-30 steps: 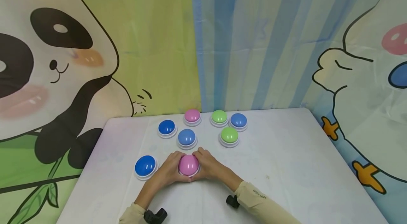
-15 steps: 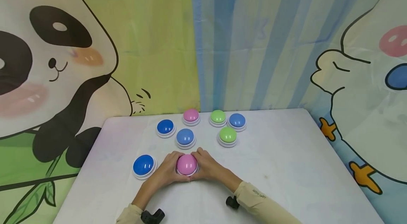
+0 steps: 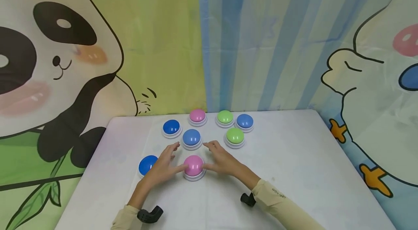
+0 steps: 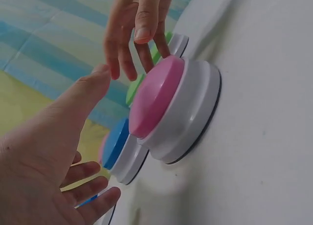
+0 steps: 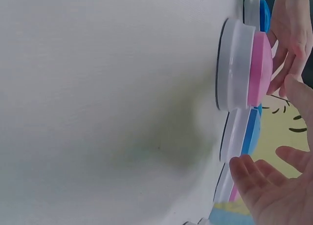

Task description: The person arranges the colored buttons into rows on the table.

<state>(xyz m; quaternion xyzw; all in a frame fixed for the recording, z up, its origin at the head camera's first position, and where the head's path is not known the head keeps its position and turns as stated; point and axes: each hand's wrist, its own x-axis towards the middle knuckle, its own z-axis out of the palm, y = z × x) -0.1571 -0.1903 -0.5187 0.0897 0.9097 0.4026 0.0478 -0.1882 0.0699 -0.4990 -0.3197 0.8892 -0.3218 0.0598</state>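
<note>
A pink dome push button (image 3: 193, 165) on a white round base sits on the table between my two hands. My left hand (image 3: 162, 166) is spread on its left side, thumb tip level with the dome's edge in the head view. On the other side my right hand (image 3: 225, 161) is spread too, its thumb pointing at the dome. In the left wrist view a gap shows between the left thumb (image 4: 93, 88) and the pink button (image 4: 159, 95). Neither hand grips anything. A dark blue button (image 3: 147, 164) lies partly hidden behind the left hand.
Farther back stand a light blue button (image 3: 191, 138), a dark blue one (image 3: 171, 127), a pink one (image 3: 197, 116), two green buttons (image 3: 235, 136) and another blue button (image 3: 245, 121). The white table (image 3: 294, 157) meets a printed curtain (image 3: 254, 41) behind.
Both hands have let go of the pink button and drawn apart, left hand to the left and right hand to the right, with fingers opened out. The button stays on the table.
</note>
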